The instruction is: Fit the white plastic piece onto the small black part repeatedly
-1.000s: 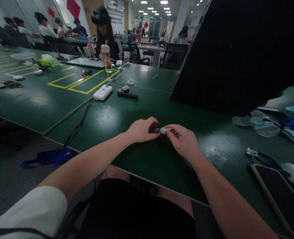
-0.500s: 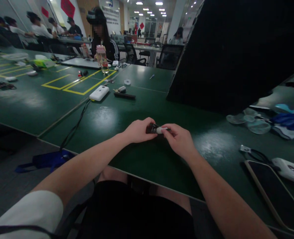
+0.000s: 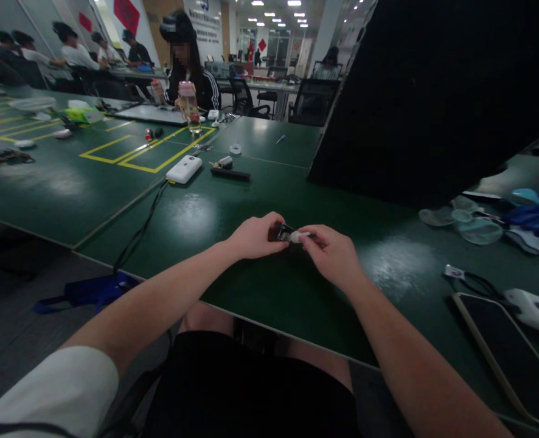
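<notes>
Over the green table, my left hand closes its thumb and fingers round a small dark part with shiny edges. My right hand pinches a small whitish rounded piece with a thin end between thumb and forefinger. The whitish piece meets the right side of the dark part; whether it sits inside it I cannot tell. Fingers hide much of both. Beyond my hands lie a black bar and a small silver cylinder.
A white box with a cable and a white ring lie further back. A large black panel leans over the right. Translucent fan blades and a phone are at right. Across the table sit a bottle and a person.
Both hands keep their hold, with the whitish piece still against the dark part. My right fingers have shifted slightly. The whole view has moved a little.
</notes>
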A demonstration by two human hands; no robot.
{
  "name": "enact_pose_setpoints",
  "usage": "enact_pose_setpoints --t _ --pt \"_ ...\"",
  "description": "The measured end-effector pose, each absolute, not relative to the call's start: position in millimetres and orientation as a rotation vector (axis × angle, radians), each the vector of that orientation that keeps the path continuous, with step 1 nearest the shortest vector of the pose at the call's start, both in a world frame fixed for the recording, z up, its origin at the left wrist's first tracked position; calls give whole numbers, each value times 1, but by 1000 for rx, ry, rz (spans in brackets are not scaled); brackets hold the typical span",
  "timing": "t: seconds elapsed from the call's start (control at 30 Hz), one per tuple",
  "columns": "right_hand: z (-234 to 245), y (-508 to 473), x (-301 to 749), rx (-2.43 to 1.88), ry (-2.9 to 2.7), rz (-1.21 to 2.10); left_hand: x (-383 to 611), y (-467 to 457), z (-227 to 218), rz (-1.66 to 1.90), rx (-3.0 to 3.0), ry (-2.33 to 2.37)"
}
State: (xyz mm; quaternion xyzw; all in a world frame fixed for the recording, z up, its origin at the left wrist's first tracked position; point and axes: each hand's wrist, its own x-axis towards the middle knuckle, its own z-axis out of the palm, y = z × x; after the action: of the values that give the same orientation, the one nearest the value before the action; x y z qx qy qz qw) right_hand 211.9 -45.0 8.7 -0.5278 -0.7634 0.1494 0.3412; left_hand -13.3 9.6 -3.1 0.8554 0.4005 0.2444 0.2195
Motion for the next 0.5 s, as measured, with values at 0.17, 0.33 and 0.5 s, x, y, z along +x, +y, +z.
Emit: enact_pose_setpoints --t 0.17,0.33,0.5 --pt "5 -44 211 -1371 -1948 450 -14 10 -3 669 2352 1113" --pt "1 -43 210 -1411 -1874 470 -13 9 -3 655 2365 1129" --pt "8 -45 207 -1427 -1916 350 -12 9 -4 648 2383 1180"
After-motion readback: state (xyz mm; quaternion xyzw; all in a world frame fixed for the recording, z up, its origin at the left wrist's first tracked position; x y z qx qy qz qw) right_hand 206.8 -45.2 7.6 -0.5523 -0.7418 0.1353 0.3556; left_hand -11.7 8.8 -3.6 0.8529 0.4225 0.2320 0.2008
